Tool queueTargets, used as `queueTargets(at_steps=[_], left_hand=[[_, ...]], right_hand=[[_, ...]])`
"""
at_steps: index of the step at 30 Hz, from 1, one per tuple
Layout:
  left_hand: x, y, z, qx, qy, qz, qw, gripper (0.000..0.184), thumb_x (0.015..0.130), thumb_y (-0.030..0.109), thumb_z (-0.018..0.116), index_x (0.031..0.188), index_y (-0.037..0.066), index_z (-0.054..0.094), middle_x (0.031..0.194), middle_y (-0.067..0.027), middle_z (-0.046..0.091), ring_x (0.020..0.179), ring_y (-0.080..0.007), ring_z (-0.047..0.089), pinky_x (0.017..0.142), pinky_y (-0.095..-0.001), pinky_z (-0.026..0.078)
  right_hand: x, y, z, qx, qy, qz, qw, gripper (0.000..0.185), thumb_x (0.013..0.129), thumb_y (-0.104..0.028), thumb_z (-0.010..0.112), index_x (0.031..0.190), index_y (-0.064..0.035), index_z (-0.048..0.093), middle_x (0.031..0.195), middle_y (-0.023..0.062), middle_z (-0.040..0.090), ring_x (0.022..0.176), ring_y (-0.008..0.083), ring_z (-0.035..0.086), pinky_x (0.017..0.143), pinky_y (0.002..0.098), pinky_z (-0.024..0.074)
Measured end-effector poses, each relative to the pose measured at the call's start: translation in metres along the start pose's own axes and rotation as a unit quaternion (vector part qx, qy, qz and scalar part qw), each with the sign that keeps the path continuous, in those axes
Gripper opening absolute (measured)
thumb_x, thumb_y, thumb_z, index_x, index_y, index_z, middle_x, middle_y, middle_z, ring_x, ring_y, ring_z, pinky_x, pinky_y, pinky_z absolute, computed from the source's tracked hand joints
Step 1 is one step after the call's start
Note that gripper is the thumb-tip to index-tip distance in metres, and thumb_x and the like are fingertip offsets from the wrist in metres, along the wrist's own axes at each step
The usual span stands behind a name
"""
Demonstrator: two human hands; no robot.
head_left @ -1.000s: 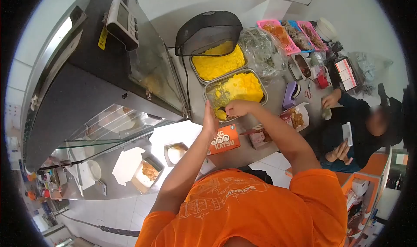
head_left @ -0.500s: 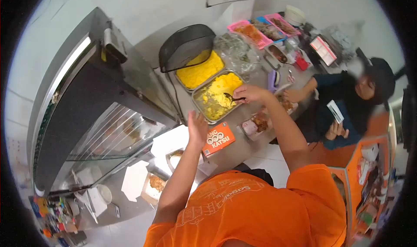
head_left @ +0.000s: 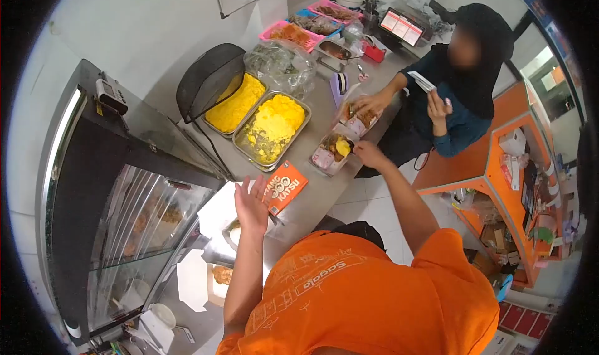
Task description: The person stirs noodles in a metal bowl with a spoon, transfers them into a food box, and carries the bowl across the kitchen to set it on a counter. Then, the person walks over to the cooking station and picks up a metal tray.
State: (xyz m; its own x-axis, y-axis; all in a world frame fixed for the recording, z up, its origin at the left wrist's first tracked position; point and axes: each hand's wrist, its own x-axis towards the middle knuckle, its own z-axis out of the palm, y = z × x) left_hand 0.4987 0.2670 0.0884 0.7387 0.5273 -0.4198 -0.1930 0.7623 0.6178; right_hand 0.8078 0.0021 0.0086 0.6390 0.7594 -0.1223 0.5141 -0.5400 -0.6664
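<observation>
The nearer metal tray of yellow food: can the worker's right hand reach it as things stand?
Probably yes: only an open food box and some counter seem to lie between the right hand and the nearer metal tray, whose top the mesh cover leaves open.

On the right, the right hand (head_left: 370, 155) holds a dark spoon (head_left: 350, 145) by a yellow lump (head_left: 342, 147) at an open, filled cardboard box (head_left: 322, 159). Nearer left, the left hand (head_left: 252, 206), fingers spread, is near an orange printed carton (head_left: 286, 188). Farther off, a rectangular metal tray (head_left: 291, 144) holds crumbly yellow food (head_left: 274, 119).

The orange box (head_left: 287, 188) reads "MANG KATSU"; the orange shirt (head_left: 368, 286), apparently "Saggala".
</observation>
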Motion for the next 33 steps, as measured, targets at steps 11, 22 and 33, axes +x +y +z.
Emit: queueTargets(at_steps=[11,22,33], left_hand=[[-0.006,-0.005,-0.013,0.019,-0.004,0.006,1.000,0.080,0.095,0.056,0.046,0.150,0.005,0.019,0.147,-0.0200,0.033,0.135,-0.0274,0.035,0.108,-0.0433,0.031],[0.041,0.011,-0.005,0.031,0.030,0.042,0.998,0.091,0.092,0.060,0.048,0.153,0.006,0.008,0.160,-0.0165,0.005,0.149,-0.0312,0.003,0.119,-0.0470,0.005],[0.111,-0.010,0.017,0.005,0.020,-0.069,0.997,0.088,0.091,0.071,0.033,0.153,0.011,0.016,0.156,-0.0128,0.023,0.144,-0.0308,0.024,0.115,-0.0574,0.018]], right_hand=[[-0.013,-0.007,0.048,-0.278,0.263,0.101,0.918,0.017,0.087,-0.017,0.055,0.097,-0.0038,0.055,0.093,0.0196,0.062,0.084,0.0375,0.064,0.072,0.0465,0.0532],[0.040,-0.136,-0.029,-0.136,0.346,0.035,0.928,0.017,0.090,-0.016,0.051,0.091,-0.0021,0.061,0.077,0.0214,0.066,0.072,0.0366,0.067,0.067,0.0485,0.0536],[0.199,-0.177,0.105,-0.441,-0.081,-0.194,0.872,0.013,0.082,-0.011,0.059,0.088,-0.0065,0.069,0.084,0.0148,0.070,0.081,0.0265,0.071,0.064,0.0431,0.0568]])
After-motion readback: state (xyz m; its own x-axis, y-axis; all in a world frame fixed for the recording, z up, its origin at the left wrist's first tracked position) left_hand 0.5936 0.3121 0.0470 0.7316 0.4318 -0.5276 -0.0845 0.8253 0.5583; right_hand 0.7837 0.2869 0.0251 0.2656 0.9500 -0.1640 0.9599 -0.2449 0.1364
